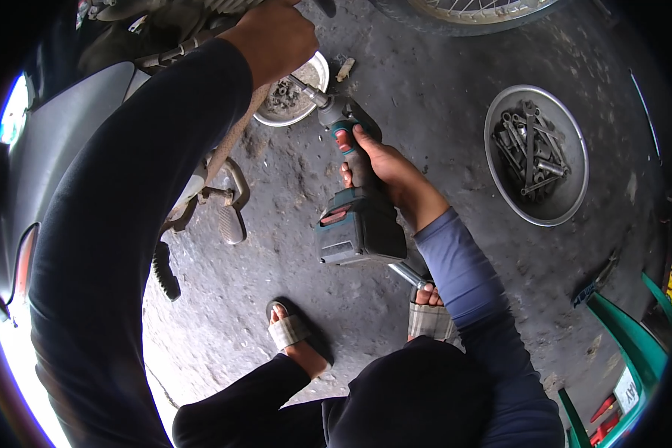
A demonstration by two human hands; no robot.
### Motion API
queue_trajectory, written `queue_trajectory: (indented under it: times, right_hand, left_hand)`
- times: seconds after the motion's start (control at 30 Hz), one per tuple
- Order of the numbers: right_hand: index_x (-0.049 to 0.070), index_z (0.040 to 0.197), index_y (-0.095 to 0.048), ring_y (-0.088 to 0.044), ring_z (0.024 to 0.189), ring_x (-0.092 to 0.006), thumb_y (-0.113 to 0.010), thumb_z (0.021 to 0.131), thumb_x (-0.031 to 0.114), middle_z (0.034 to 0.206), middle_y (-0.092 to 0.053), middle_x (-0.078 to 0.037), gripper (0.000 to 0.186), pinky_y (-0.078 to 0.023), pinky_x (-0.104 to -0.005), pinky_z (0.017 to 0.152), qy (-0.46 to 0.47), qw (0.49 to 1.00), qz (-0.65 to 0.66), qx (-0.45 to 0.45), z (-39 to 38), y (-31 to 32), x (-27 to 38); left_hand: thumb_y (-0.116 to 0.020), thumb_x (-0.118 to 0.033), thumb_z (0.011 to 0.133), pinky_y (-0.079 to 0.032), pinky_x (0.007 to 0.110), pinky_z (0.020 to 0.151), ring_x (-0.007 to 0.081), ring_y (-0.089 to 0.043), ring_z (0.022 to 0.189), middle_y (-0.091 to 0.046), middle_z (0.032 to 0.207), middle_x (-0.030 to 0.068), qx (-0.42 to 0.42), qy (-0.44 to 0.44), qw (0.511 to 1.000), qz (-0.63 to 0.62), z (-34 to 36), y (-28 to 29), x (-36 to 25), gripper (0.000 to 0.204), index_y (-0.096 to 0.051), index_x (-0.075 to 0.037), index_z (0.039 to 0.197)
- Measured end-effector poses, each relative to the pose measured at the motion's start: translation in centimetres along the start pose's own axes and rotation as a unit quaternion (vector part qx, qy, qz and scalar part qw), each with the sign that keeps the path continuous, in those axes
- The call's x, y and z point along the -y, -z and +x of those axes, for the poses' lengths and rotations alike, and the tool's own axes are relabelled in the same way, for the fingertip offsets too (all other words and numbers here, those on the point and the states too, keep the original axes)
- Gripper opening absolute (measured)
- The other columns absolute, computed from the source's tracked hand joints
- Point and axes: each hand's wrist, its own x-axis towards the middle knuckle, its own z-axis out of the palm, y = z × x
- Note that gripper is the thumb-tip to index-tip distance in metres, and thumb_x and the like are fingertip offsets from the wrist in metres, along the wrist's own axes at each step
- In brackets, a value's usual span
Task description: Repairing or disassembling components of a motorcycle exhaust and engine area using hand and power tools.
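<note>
My right hand [392, 170] grips a cordless impact wrench [362, 228] by its handle. The tool has a dark body with teal and red parts and a large battery at its base. A silver socket [312, 91] on its nose points up and left, toward a motorcycle [89, 127]. My left hand [276, 41] is closed beside the motorcycle's lower parts; what its fingers hold, if anything, is hidden. Just below that hand lies a pale bowl [325, 71] with small metal parts in it. Part of the bowl is covered by my hand and the socket.
A metal basin [551, 213] full of wrenches and sockets lies on the dark floor at right. At the top is a spoked wheel [493, 22]. The motorcycle's foot pedal [232, 224] juts out at left. Green plastic [635, 343] stands lower right. A silver bar [407, 275] lies by my right foot.
</note>
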Motion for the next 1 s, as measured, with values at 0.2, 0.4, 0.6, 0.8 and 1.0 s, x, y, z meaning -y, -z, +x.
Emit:
queue_trajectory:
  times: [0.2,0.4,0.6,0.8,1.0]
  right_hand:
    - [0.013,0.098,-0.057,-0.054,0.062,-0.0163,-0.049,0.095,0.052,0.079,-0.055,-0.006,0.039,-0.05,-0.0305,0.058,-0.01,0.998,0.041,0.049,1.5,0.8,-0.9]
    - [0.014,0.1,-0.049,-0.054,0.064,-0.0171,-0.054,0.09,0.056,0.08,-0.053,-0.009,0.043,-0.051,-0.0316,0.058,-0.199,0.968,0.142,0.046,2.2,1.1,-1.3]
    - [0.013,0.102,-0.047,-0.054,0.063,-0.0172,-0.056,0.086,0.062,0.073,-0.052,-0.01,0.052,-0.05,-0.032,0.057,-0.202,0.972,0.109,0.051,2.5,0.0,-2.3]
    - [0.017,0.108,-0.049,-0.052,0.061,-0.0134,-0.055,0.085,0.065,0.073,-0.051,-0.006,0.054,-0.048,-0.0284,0.056,-0.013,0.996,-0.088,0.008,1.1,-0.7,-1.7]
    - [0.016,0.106,-0.05,-0.051,0.056,-0.0109,-0.06,0.084,0.063,0.068,-0.052,-0.003,0.053,-0.045,-0.0257,0.053,-0.029,0.996,-0.087,-0.009,-0.3,-2.5,-0.4]
  left_hand:
    - [-0.061,-0.022,0.067,-0.042,0.034,0.083,0.0176,-0.062,0.064,-0.064,0.062,0.0023,-0.115,-0.036,0.992,-0.031,-0.4,-0.6,0.3,0.011,-0.065,-0.016,0.058]
    - [-0.06,-0.021,0.067,-0.041,0.033,0.084,0.0179,-0.062,0.069,-0.066,0.066,0.0029,-0.034,-0.012,0.999,-0.03,0.4,0.1,-0.1,0.011,-0.067,-0.015,0.061]
    - [-0.06,-0.021,0.069,-0.04,0.032,0.086,0.0181,-0.063,0.071,-0.066,0.066,0.0025,-0.065,0.004,0.997,-0.026,-0.2,-0.3,-0.4,0.012,-0.07,-0.016,0.063]
    - [-0.061,-0.021,0.069,-0.04,0.032,0.086,0.0176,-0.064,0.072,-0.067,0.067,0.0024,0.002,-0.002,1.0,-0.031,0.2,0.4,-0.5,0.012,-0.07,-0.016,0.064]
    - [-0.063,-0.022,0.067,-0.04,0.032,0.085,0.0172,-0.064,0.072,-0.067,0.067,0.0017,-0.008,-0.002,0.999,-0.04,0.2,0.9,-0.4,0.01,-0.07,-0.016,0.064]
